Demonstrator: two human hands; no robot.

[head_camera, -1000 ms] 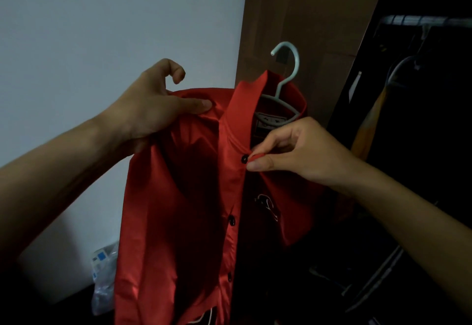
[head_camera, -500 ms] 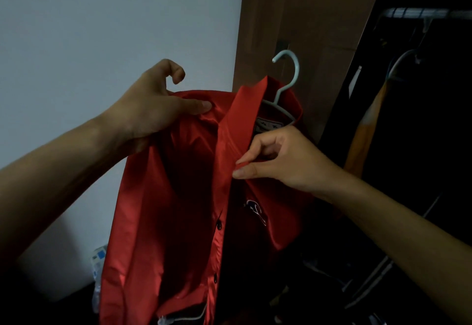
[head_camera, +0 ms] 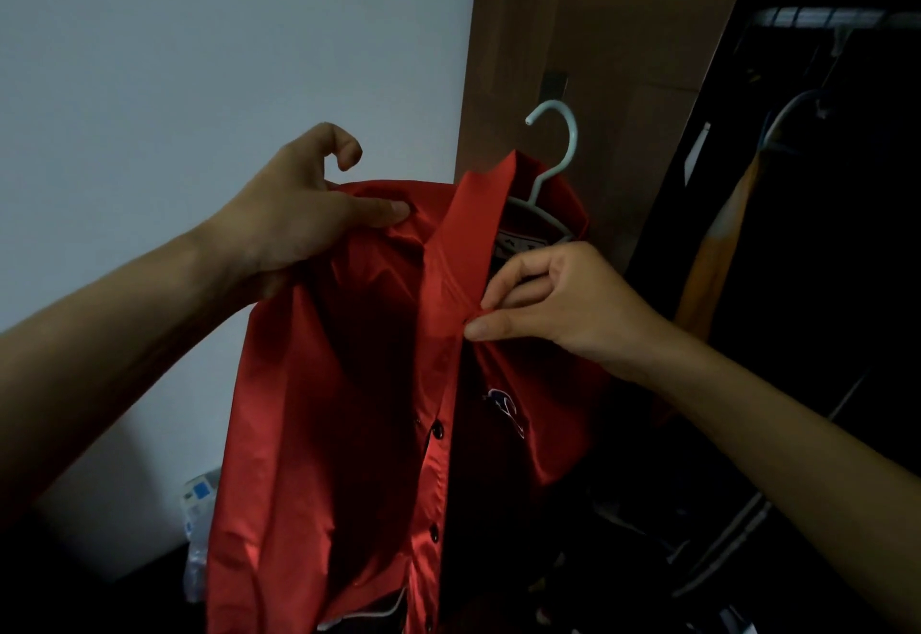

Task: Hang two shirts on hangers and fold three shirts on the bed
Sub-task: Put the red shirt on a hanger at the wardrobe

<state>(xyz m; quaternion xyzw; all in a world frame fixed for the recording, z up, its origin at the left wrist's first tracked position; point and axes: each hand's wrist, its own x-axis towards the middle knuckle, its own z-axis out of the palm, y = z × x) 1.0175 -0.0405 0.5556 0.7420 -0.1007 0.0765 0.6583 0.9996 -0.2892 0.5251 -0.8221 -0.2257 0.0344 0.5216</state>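
The left hand [head_camera: 294, 215] grips the shoulder of the red satin shirt [head_camera: 324, 424], thumb pressed flat on the cloth, holding it up against the pale wall [head_camera: 199, 60]; the shirt sits on a white hanger [head_camera: 553, 155]. The right hand [head_camera: 558, 309] pinches the placket just below the collar. The slick fabric could slide off the hanger's arm if either grip loosens. The wardrobe panel [head_camera: 598, 35] stands close behind, with open room toward the rail [head_camera: 837, 18]
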